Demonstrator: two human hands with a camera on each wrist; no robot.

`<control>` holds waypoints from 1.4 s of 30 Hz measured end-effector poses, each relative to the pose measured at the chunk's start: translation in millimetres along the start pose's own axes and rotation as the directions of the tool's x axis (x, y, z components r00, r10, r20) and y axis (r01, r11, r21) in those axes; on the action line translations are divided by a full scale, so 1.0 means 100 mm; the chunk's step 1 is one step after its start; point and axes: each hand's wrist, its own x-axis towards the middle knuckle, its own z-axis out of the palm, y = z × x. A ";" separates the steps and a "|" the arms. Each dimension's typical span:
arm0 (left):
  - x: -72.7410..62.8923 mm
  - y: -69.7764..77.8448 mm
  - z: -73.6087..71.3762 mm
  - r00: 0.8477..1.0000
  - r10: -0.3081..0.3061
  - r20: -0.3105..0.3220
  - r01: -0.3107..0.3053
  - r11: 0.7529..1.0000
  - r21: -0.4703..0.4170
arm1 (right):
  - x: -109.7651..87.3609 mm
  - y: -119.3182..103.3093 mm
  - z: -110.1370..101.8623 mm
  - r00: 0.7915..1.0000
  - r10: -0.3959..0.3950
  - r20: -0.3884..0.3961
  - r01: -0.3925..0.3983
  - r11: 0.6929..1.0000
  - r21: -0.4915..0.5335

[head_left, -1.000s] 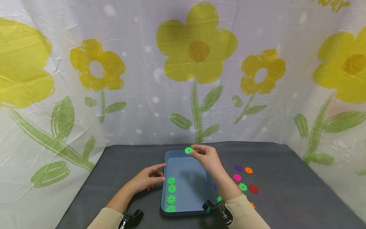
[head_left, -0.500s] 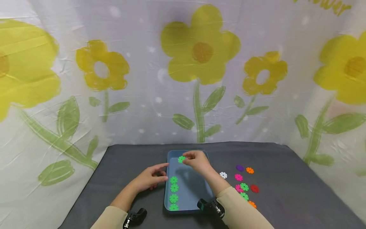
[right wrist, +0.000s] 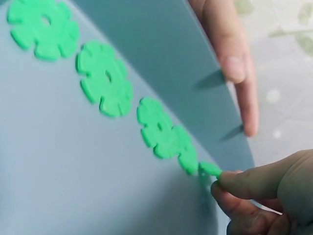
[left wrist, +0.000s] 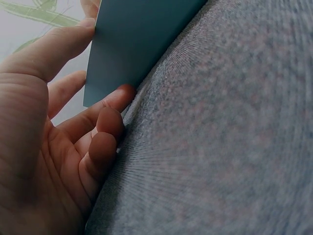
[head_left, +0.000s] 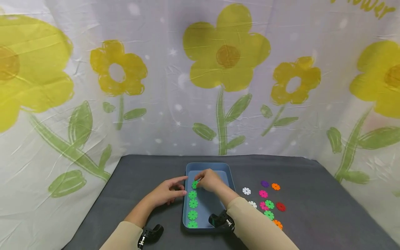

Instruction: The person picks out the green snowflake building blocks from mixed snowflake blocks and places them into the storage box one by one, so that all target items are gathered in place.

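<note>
In the head view a blue tray (head_left: 215, 205) lies on the dark table. A column of several green notched plastic discs (head_left: 192, 203) runs flat along its left wall. My right hand (head_left: 210, 180) reaches inside and pinches one more green notched disc (right wrist: 210, 169) between thumb and fingertips, at the column's far end. That disc is tilted in the right wrist view and partly covered by the fingers. At the tray's left rim rests my left hand (head_left: 168, 190), its thumb and index fingertips touching the edge. Its other fingers bend loosely beside the outer wall in the left wrist view.
Right of the tray lie several loose notched discs: white (head_left: 246, 191), purple (head_left: 265, 183), orange (head_left: 275, 186), pink (head_left: 263, 193), green (head_left: 269, 204) and red (head_left: 281, 207). A flower-printed cloth (head_left: 168, 132) hangs behind the table (head_left: 150, 166).
My right hand has come from above the tray's far rim down and nearer, bringing the green disc to the column's far end. The left hand keeps its place at the rim.
</note>
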 end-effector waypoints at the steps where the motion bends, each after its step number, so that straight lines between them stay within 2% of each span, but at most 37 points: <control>1: 0.00 0.00 0.01 1.000 -0.002 0.004 0.002 1.000 -0.001 | 0.00 0.00 0.01 1.000 0.002 0.005 -0.002 1.000 -0.016; 6: 0.02 -0.03 0.04 1.000 -0.010 0.029 0.010 1.000 -0.014 | -0.03 0.02 0.01 0.999 -0.021 0.043 0.023 0.999 -0.048; 13: 0.02 -0.09 0.08 0.999 -0.020 0.042 0.021 0.999 -0.028 | -0.22 0.10 -0.20 0.994 -0.045 0.098 0.040 0.998 0.058; 20: 0.04 -0.15 0.04 1.000 -0.006 0.014 0.006 1.000 -0.009 | -0.49 0.23 -0.56 0.991 -0.132 -0.005 0.131 0.985 0.111; 25: 0.03 -0.21 0.01 1.000 -0.003 0.021 0.003 1.000 0.003 | -0.72 0.32 -0.69 0.984 -0.153 -0.094 0.168 0.969 0.179; 30: 0.01 -0.26 -0.02 1.000 0.004 0.015 -0.004 1.000 0.017 | -0.94 0.45 -0.79 0.977 -0.124 -0.172 0.161 0.962 0.221; 37: -0.07 -0.27 -0.08 1.000 0.007 0.001 -0.007 0.999 0.032 | -1.17 0.72 -0.91 0.976 -0.001 -0.219 0.071 0.948 0.310; 42: -0.12 -0.26 -0.12 1.000 0.001 -0.001 -0.001 0.999 0.049 | -1.24 0.93 -1.00 0.965 -0.018 -0.263 0.082 0.969 0.232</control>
